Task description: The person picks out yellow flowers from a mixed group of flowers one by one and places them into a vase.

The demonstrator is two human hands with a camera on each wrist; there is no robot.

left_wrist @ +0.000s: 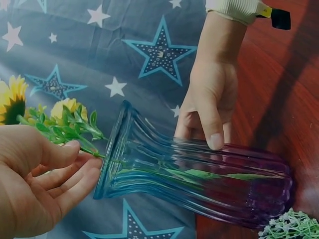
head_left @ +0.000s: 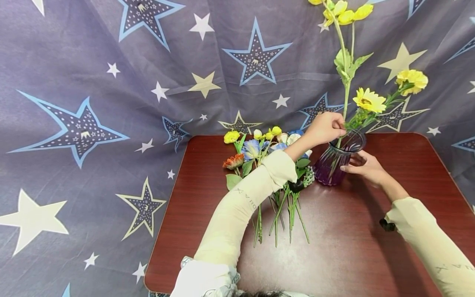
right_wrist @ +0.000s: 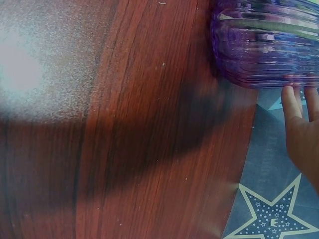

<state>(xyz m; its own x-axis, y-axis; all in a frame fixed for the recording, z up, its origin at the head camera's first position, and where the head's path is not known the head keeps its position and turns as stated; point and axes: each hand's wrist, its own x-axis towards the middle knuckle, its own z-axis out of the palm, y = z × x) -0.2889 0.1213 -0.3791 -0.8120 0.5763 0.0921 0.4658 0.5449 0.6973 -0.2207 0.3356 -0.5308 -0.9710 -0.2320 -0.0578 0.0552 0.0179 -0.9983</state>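
A ribbed glass vase (head_left: 328, 171), blue at its flared mouth and purple at its base, stands toward the back right of the table. My left hand (head_left: 324, 128) is at its rim, pinching a green flower stem (left_wrist: 88, 146) between thumb and fingers. Stems run down inside the glass. Above the mouth rise a tall branch with yellow blooms (head_left: 346, 17), a yellow daisy-like flower (head_left: 367, 100) and a ruffled yellow flower (head_left: 412, 81). My right hand (head_left: 366, 168) holds the vase's right side, thumb toward me and fingers around behind; the right wrist view shows fingertips at the glass.
Left of the vase lies a bunch of artificial flowers, with blue blooms (head_left: 251, 149), an orange flower (head_left: 233, 161) and small white sprigs (head_left: 309, 176); their stems point toward me. A star-patterned cloth (head_left: 208, 53) hangs behind the reddish-brown table (head_left: 352, 247).
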